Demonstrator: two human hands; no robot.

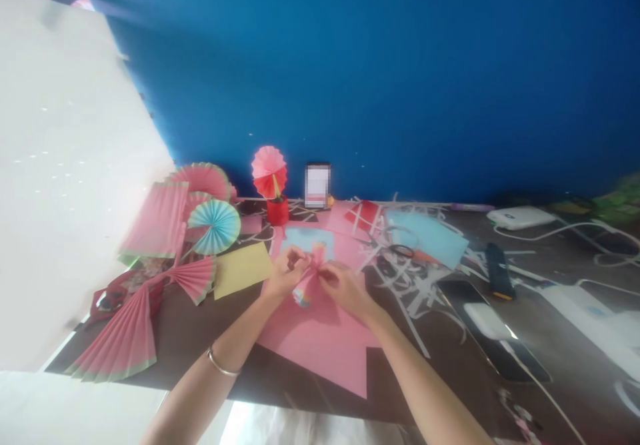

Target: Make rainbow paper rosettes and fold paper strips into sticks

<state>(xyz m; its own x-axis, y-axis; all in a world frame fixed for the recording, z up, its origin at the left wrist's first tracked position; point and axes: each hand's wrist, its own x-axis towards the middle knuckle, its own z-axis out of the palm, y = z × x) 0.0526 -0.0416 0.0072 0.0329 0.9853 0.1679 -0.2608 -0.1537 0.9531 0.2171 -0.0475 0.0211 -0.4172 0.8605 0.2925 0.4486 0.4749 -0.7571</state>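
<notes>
Between my two hands is a small pleated pink paper piece (316, 273) with pale blue and yellowish edges, pinched at its middle. My left hand (289, 273) closes finger and thumb on its left side. On the right side, my right hand (345, 286) grips it with bent fingers. Beneath both hands lie pink paper sheets (320, 345), and a light blue sheet (300, 238) sits just behind them. A yellow paper sheet (243, 270) rests left of my left hand. Fine detail of the pinched folds is blurred.
Folded pink paper fans (120, 338) and a blue paper rosette (215, 226) crowd the left. Behind stands a red pot (277, 211) with a paper flower (269, 171). White paper strips (415, 291), scissors (400, 250), a phone (493, 331) and cables fill the right.
</notes>
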